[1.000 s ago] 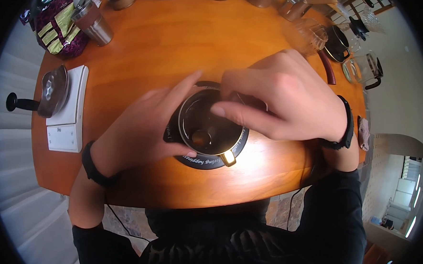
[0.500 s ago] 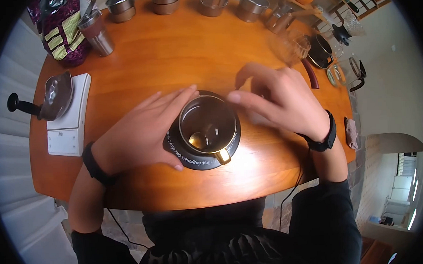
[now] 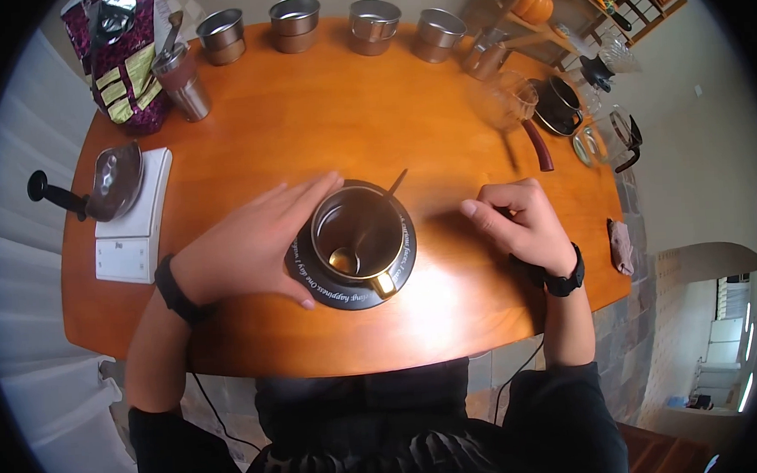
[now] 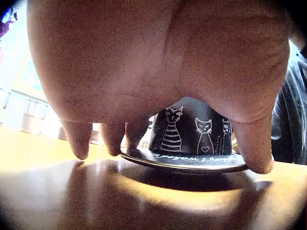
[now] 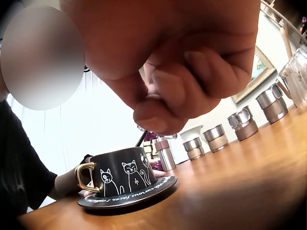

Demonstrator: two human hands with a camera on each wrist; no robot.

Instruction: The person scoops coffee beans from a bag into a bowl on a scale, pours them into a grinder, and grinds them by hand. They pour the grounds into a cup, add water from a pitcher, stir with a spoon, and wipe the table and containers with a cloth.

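A black cup [image 3: 347,217] with a gold handle and white cat drawings stands on a black lettered saucer [image 3: 406,269]. Inside it leans a spoon [image 3: 343,260], its gold bowl low in the cup and its dark handle jutting past the far right rim. My left hand [image 3: 242,239] spreads along the left side, fingers straight; in the left wrist view its fingertips stand on the table around the saucer's edge. Off to the right of the cup is my right hand [image 3: 523,225], fingers loosely curled and nothing visible in them.
A white scale [image 3: 127,258] bearing a brown dish [image 3: 119,182] lies at left. Behind it are a hand grinder [image 3: 184,84] and a purple bag [image 3: 117,57]. Metal cups line the far edge, including a two-tone one [image 3: 294,22]. Glassware and a small black pan [image 3: 560,107] stand at back right.
My right hand has moved from over the cup's rim out to the right, away from it. The spoon's handle now shows beyond the rim. The left hand has stayed beside the cup.
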